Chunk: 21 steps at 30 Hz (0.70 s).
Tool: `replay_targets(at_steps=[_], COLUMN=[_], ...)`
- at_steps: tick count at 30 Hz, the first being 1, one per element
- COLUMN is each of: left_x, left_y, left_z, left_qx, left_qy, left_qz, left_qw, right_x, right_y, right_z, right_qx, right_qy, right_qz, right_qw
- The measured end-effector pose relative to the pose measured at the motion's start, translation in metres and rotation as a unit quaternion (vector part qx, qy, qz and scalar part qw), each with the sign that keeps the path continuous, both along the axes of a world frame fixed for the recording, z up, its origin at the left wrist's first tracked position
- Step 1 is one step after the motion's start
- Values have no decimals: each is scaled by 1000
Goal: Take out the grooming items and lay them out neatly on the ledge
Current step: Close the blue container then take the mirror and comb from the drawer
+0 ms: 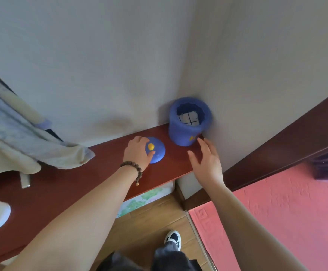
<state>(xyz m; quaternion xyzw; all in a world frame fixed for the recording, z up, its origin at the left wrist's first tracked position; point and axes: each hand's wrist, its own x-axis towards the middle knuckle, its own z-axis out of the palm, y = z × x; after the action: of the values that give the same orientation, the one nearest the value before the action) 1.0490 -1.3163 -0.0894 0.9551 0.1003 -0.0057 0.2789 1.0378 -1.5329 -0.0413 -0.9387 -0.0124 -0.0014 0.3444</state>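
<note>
Blue jar (187, 127) stands uncovered; left hand (137, 151) grips its lid (156, 150); right hand (206, 159) spread, empty

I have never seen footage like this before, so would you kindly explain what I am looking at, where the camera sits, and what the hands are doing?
There is no machine here: a person wears a wide-angle camera on the head, so you look down along both bare arms. A dark red ledge runs into a wall corner. In that corner stands a blue pot, open at the top, with something pale and lined inside; I cannot tell what it is. Its blue lid, with a yellow knob, lies on the ledge beside it. The left hand, with a bead bracelet at the wrist, rests on the lid and grips its edge. The right hand is open, fingers straight, by the pot's base. A cloth lies draped further left.
</note>
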Motion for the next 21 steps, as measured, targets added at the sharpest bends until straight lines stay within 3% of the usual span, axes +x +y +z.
replay_targets(at_steps=[4, 14, 18, 21], left_x=[19, 25, 24, 40], left_y=[-9, -10, -12, -26], left_z=[-11, -22, 13, 68], left_qx=[5, 18, -59, -121], left_qy=[26, -19, -112, -213], left_qz=[31, 31, 51, 15], left_qw=[999, 999, 991, 970], right_x=[34, 76, 79, 81], right_y=[-19, -17, -16, -14], right_z=[3, 1, 2, 3], right_qx=[3, 31, 58, 77], right_qy=[-3, 21, 40, 44], right_qz=[21, 20, 1, -8], right_qw=[1000, 999, 997, 996])
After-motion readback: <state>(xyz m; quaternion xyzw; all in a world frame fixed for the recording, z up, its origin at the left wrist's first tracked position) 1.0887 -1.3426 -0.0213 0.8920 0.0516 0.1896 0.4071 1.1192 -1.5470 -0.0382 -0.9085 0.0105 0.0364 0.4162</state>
